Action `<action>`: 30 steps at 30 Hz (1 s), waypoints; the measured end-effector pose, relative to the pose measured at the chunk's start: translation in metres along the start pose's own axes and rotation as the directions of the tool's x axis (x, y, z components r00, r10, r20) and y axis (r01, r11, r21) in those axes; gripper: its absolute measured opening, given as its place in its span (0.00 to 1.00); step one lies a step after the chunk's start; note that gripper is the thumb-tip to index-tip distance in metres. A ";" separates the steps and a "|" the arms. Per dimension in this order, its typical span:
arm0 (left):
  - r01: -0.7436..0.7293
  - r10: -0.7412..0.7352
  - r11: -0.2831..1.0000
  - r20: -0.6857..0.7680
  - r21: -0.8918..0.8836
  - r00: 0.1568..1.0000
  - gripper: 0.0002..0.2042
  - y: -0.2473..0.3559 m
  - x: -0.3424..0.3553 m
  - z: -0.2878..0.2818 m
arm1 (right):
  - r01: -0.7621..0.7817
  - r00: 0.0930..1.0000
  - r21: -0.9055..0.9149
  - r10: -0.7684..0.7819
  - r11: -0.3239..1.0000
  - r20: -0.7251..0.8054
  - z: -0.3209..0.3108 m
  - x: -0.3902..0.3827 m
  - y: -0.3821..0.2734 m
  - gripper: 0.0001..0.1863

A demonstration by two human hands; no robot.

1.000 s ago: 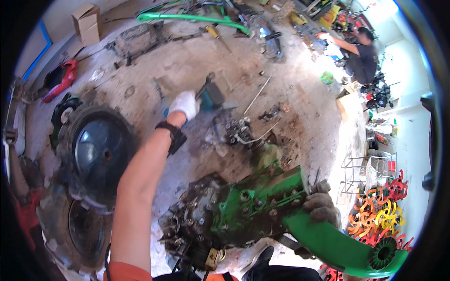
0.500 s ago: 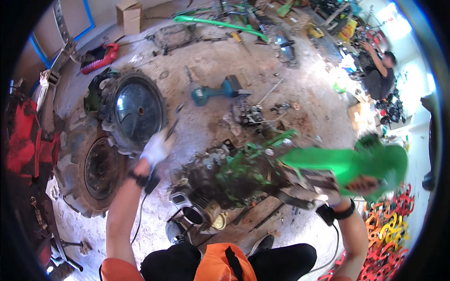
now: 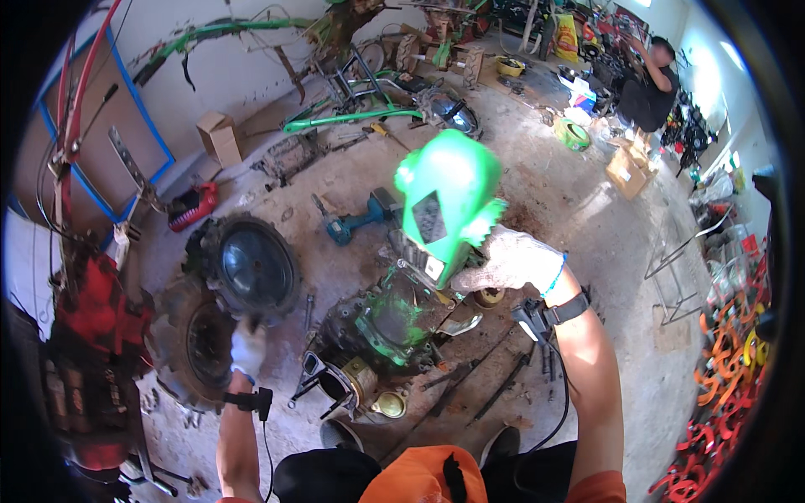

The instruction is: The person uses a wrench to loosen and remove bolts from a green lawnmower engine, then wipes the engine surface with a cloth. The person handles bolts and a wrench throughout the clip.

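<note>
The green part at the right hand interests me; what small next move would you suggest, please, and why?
Perhaps bring the left hand across to steady the green part: only the right hand is seen on it, the part looks bulky, and the left hand is off near the black-disced wheel.

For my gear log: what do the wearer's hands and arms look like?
The left hand and right hand wear whitish gloves, the right cuff edged in blue. Each side has a black wrist strap with a small device and dark cable. Orange-red sleeves show at bottom.
</note>
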State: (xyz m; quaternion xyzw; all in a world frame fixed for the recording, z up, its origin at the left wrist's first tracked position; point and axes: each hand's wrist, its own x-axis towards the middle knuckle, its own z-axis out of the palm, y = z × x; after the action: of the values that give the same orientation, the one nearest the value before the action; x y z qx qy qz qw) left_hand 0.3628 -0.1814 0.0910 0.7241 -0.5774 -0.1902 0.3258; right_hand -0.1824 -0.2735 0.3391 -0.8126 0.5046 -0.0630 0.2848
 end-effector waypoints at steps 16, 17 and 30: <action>-0.358 0.664 0.147 -0.177 -0.922 0.727 0.09 0.459 -0.081 -0.041 | 0.607 0.787 0.408 -0.444 0.683 -0.429 -0.014 -0.091 0.014 0.23; -0.420 0.730 0.155 -0.183 -0.894 0.659 0.09 0.470 -0.081 -0.031 | 0.588 0.804 0.405 -0.447 0.701 -0.393 -0.014 -0.092 0.007 0.22; -0.762 0.678 0.620 0.359 0.188 0.641 0.16 0.493 -0.087 0.008 | 0.441 0.889 0.802 -0.323 0.404 -0.326 -0.010 -0.063 0.093 0.13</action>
State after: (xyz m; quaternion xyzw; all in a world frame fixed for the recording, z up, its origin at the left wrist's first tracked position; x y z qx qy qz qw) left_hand -0.0161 -0.1595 0.4173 0.4408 -0.8795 -0.0359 0.1755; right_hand -0.2895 -0.2540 0.3097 -0.6494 0.2218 -0.4161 0.5966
